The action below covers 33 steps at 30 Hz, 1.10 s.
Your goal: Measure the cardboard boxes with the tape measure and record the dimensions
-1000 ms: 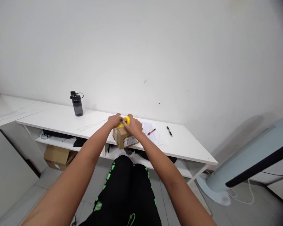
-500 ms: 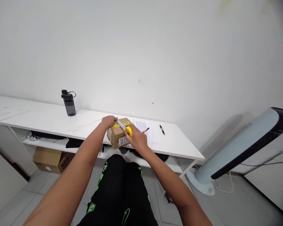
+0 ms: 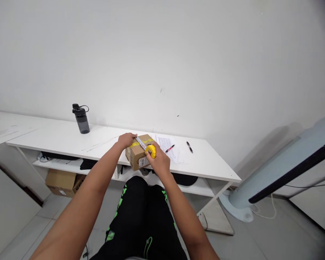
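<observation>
A small cardboard box (image 3: 135,157) with yellow tape on top and a white label on its near side sits at the desk's front edge. My right hand (image 3: 161,161) is closed around a yellow tape measure (image 3: 151,150) at the box's right side. Its white blade (image 3: 141,143) is drawn out slantwise across the top of the box. At the far left edge of the box, my left hand (image 3: 126,140) pinches the blade's end; the fingertips are partly hidden.
Right of the box lie printed papers (image 3: 176,153), a red pen (image 3: 170,148) and a black pen (image 3: 189,147). A dark water bottle (image 3: 82,122) stands on the left of the white desk (image 3: 206,162). Below are a larger carton (image 3: 61,182) and a shelf; a tower-shaped appliance (image 3: 281,169) leans into view at right.
The view has shifted, so most things appear a little further right. Both hands keep the blade stretched over the box. More of the red pen shows beside my right hand.
</observation>
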{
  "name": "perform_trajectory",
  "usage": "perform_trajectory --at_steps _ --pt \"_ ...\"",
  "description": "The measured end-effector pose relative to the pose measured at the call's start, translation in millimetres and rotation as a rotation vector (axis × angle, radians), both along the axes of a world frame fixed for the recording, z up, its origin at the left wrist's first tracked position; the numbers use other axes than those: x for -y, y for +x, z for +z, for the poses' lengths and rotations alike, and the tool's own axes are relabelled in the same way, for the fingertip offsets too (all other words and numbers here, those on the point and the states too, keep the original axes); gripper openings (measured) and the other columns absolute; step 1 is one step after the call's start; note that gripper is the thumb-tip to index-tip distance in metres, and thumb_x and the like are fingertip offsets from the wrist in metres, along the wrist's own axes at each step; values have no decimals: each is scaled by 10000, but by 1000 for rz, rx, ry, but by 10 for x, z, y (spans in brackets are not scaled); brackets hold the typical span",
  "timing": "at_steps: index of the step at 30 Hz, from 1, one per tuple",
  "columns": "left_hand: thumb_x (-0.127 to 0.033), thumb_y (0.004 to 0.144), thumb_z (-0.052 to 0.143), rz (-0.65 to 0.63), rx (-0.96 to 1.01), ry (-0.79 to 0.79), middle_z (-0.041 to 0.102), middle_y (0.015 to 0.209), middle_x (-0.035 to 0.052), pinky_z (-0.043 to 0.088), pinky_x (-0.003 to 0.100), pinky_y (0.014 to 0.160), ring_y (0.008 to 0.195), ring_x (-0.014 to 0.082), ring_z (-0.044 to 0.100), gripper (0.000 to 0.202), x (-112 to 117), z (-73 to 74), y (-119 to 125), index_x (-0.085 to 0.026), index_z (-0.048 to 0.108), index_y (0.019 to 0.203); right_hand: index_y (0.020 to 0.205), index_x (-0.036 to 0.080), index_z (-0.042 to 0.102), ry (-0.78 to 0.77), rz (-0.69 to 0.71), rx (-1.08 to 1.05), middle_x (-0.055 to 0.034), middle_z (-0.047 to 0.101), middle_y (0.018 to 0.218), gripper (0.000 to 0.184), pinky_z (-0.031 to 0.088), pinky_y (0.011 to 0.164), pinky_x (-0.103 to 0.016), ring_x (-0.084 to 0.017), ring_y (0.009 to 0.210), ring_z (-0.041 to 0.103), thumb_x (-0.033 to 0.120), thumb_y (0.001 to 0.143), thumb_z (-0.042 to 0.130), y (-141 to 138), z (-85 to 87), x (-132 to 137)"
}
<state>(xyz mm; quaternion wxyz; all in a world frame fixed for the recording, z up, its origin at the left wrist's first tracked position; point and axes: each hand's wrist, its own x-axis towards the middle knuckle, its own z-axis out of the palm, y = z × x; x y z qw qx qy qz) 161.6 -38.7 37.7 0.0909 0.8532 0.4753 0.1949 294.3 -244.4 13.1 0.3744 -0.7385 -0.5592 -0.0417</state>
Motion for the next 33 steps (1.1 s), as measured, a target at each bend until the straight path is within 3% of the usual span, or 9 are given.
perform_trajectory --at_steps 11,18,22,27,31,33 --pt "-315 866 530 -20 -49 18 630 1345 60 463 339 912 1183 309 593 486 51 -4 -42 -307 601 1346 1378 283 452 14 -15 -28 -34 680 1162 497 499 750 -311 -232 1002 653 417 903 506 -24 -19 13" --pt "-299 911 407 -29 -109 12 576 1414 23 459 350 950 1246 276 556 478 98 34 -34 -313 590 1352 1441 270 357 12 4 -89 -73 618 1309 597 510 737 -355 -275 1045 650 494 902 487 5 -43 43" --pt "-308 913 391 -58 -105 38 574 1413 44 460 355 946 1236 279 559 516 99 32 -39 -310 525 1411 1434 240 382 17 1 -129 -94 669 1198 599 509 761 -380 -288 977 670 499 903 482 -13 -104 21" --pt "-287 887 400 -21 54 -53 610 1359 63 465 384 934 1177 283 598 680 94 -22 -55 -307 254 1551 1393 239 448 208 -16 -298 -103 668 1183 633 483 898 -444 -296 1002 653 543 848 555 5 -193 -79" --pt "-308 899 363 32 377 -157 629 1331 109 436 370 1001 1214 259 580 668 65 -130 -135 -170 276 1547 1385 215 414 478 -6 -607 -142 552 1350 695 468 977 -412 -275 1190 564 574 817 591 143 -193 -192" --pt "-369 909 372 38 531 -163 627 1331 132 410 362 1042 1242 254 561 633 52 -205 -256 -119 390 1490 1376 199 385 571 50 -755 -157 507 1380 714 478 978 -381 -250 1206 549 564 807 613 243 -161 -276"
